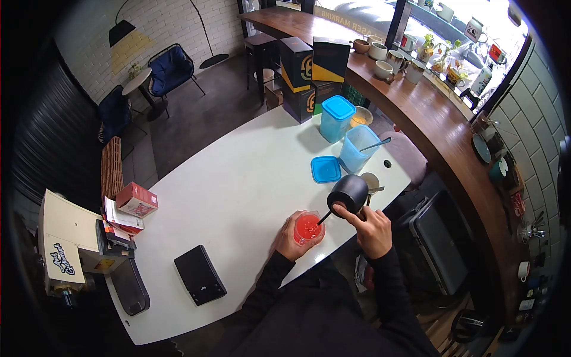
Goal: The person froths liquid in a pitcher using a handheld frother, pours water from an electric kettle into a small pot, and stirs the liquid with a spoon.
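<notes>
My left hand is wrapped around a clear glass of red liquid at the table's near edge. A black gooseneck kettle is tilted in my right hand, the fingers closed around its handle and the thumb near the lid. Its thin spout points down to the glass rim; I cannot tell whether anything is flowing. Just behind the kettle stands a cup with a spoon, partly hidden. Beyond it are an uncovered blue container with a spoon and a flat blue lid.
A lidded blue container and stacked black boxes stand at the white table's far end. To the left lie a black scale-like slab, a cream grinder-like machine and a pink box. A wooden counter with mugs curves along the right.
</notes>
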{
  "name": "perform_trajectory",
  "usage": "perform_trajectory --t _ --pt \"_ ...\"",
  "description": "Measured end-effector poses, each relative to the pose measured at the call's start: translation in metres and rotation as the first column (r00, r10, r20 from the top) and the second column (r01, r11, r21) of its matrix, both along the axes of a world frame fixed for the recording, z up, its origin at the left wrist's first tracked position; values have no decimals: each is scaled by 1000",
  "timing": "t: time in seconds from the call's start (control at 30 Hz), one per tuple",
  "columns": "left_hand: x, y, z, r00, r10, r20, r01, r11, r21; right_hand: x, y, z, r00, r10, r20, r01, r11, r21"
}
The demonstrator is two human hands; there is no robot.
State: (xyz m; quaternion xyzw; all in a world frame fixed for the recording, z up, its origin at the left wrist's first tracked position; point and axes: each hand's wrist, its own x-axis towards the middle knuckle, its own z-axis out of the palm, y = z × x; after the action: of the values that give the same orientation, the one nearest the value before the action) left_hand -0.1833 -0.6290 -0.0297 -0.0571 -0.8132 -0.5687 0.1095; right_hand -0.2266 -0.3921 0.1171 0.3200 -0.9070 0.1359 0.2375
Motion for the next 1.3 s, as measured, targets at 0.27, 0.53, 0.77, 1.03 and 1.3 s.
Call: perform_trajectory --t 0.27,0.53,0.77,1.03,1.3 --pt "-1 0 4 1000 -15 -23 15 1000 -9 -2 4 13 999 -13 -39 13 1000 -11" --pt "-1 -2 4 997 -49 -62 48 999 -24 -4 2 27 995 -6 -96 0 998 -64" --pt "-2 0 0 997 -12 -73 13 1000 1 -1 0 23 998 7 -62 -9 999 -36" --pt "-2 0 0 996 -11 -90 12 1000 16 0 -2 24 994 18 -104 -21 999 -32" --pt "-4 -1 -4 996 -16 -93 15 1000 -10 3 -4 22 993 38 -111 -40 999 -9"
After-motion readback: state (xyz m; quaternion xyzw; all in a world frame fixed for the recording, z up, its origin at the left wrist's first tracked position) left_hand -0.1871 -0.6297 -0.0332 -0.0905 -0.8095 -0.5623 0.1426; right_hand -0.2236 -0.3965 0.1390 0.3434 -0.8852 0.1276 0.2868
